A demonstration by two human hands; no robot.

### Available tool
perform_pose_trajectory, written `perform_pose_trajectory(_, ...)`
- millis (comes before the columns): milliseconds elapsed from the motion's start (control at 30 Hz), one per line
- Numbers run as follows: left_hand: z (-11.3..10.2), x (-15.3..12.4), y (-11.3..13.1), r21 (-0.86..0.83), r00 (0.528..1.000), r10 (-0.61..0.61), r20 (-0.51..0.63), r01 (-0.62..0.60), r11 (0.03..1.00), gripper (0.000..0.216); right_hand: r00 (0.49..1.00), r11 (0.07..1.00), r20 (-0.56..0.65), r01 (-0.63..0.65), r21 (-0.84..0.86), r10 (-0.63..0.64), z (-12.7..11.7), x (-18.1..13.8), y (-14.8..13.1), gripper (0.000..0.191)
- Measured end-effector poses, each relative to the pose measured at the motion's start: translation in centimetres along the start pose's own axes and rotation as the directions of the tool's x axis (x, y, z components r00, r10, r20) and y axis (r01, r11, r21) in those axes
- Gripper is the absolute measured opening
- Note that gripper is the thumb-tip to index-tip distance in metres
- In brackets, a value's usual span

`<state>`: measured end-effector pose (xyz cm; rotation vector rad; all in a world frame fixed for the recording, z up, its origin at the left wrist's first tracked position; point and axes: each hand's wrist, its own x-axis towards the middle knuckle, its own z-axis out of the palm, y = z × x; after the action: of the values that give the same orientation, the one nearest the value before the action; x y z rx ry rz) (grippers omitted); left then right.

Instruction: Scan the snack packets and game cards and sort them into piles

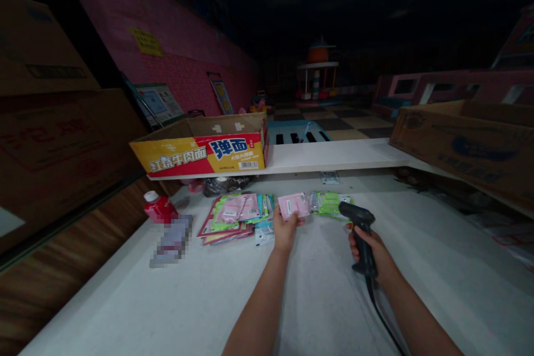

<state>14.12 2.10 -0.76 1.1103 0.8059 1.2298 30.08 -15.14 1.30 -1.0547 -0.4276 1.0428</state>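
Note:
My left hand (pixel 286 228) grips a small pink packet (pixel 293 205) with a white label facing up. In my right hand (pixel 371 250) is a black handheld barcode scanner (pixel 364 233), its head pointing left toward the packet and its cord trailing down. Just left of my left hand lies a heap of flat packets (pixel 240 208), pink, green, blue and red, overlapping one another. Between the two hands, a few green packets (pixel 330 202) rest on the white counter (pixel 308 289), partly behind the scanner head.
A red bottle (pixel 160 208) with a white cap stands at left, beside a blurred flat item (pixel 172 242). On the raised shelf (pixel 329 157) sit a yellow and red noodle carton (pixel 204 147) and a brown carton (pixel 467 144). Large boxes (pixel 58 139) stack up at far left.

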Motion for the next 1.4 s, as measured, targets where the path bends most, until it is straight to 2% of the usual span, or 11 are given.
perform_pose_trajectory(167, -0.4, 0.6, -0.2, 0.017, 0.998, 0.064, 0.023, -0.064, 0.998, 0.048, 0.999, 1.0, 0.033, 0.014, 0.013, -0.014, 0.1, -0.4, -0.5, 0.041)
perform_pose_trajectory(267, -0.4, 0.8, -0.8, 0.025, 0.994, 0.108, 0.001, -0.108, 0.994, 0.044, 0.996, 0.999, 0.076, 0.037, -0.037, -0.034, 0.5, -0.9, -0.8, 0.041)
perform_pose_trajectory(433, -0.4, 1.0, -1.3, 0.21, 0.967, 0.234, -0.103, -0.209, 0.955, 0.04, 0.986, 0.978, 0.168, 0.037, -0.206, -0.002, 0.9, -1.7, -0.7, 0.043)
perform_pose_trajectory(600, -0.7, 1.2, -1.6, 0.323, 0.944, 0.301, -0.132, -0.246, 0.914, 0.035, 0.972, 0.944, 0.231, 0.032, -0.327, 0.047, 0.7, -2.1, -0.4, 0.045)
perform_pose_trajectory(900, -0.8, 1.4, -1.9, 0.415, 0.906, 0.388, -0.17, -0.291, 0.862, 0.021, 0.975, 0.944, 0.216, 0.017, -0.33, 0.058, 0.5, -2.4, -1.1, 0.044)
perform_pose_trajectory(1100, -0.8, 1.2, -1.5, 0.398, 0.922, 0.359, -0.142, -0.279, 0.874, 0.02, 0.975, 0.951, 0.218, 0.022, -0.307, 0.048, 0.8, -2.6, -1.0, 0.045)
perform_pose_trajectory(1300, -0.7, 1.0, -1.1, 0.387, 0.938, 0.322, -0.13, -0.251, 0.887, 0.027, 0.988, 0.969, 0.149, 0.011, -0.248, 0.027, 0.8, -1.9, -0.6, 0.045)
perform_pose_trajectory(1400, -0.5, 0.8, -1.2, 0.302, 0.959, 0.24, -0.149, -0.187, 0.935, 0.031, 0.994, 0.975, 0.106, 0.0, -0.221, 0.024, 0.6, -1.3, -0.2, 0.046)
